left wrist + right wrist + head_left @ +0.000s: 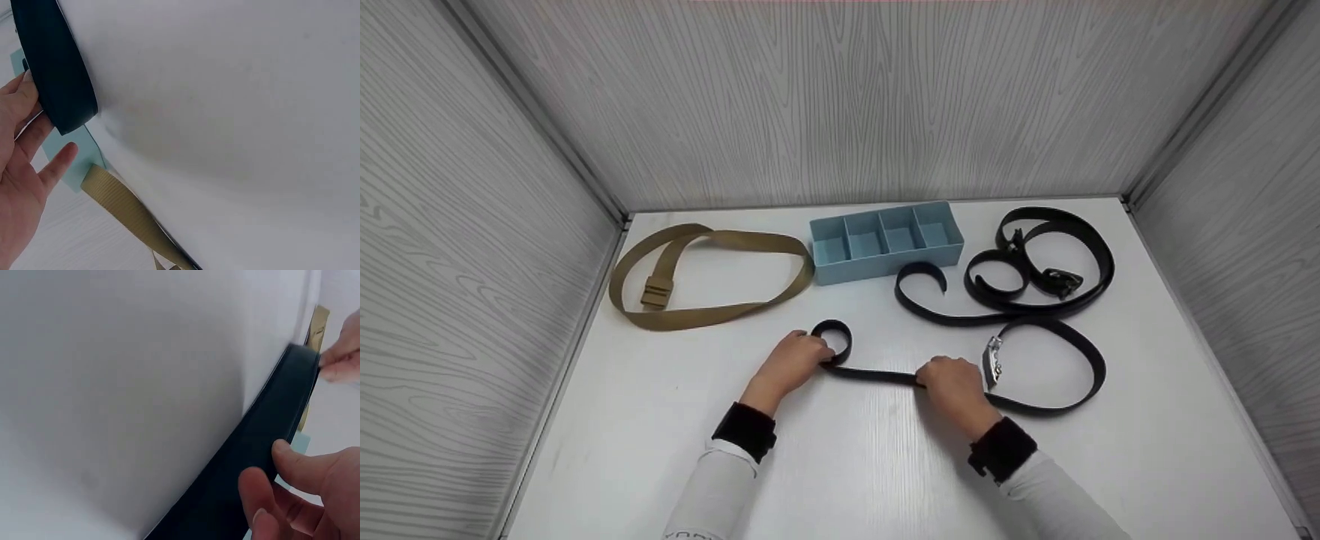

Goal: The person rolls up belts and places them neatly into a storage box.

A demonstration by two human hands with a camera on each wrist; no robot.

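Note:
A black belt (877,376) with a silver buckle (992,362) stands on its edge along the white table. Its left end is coiled into a small ring, and my left hand (791,366) pinches that ring at its near side. In the left wrist view the thumb and forefinger of the left hand (22,152) meet at the coiled strap (53,62), other fingers spread. Farther along, my right hand (956,394) holds the strap between thumb and fingers, as the right wrist view shows. Beyond it the belt loops round to the buckle.
A blue-green tray (851,271) with several compartments stands at the back. Left of it lies a tan webbing belt (690,319) in a loose loop. Other black belting (1099,262) curls at the back right, close to the held belt. Grey wood-grain panels (840,105) enclose the table.

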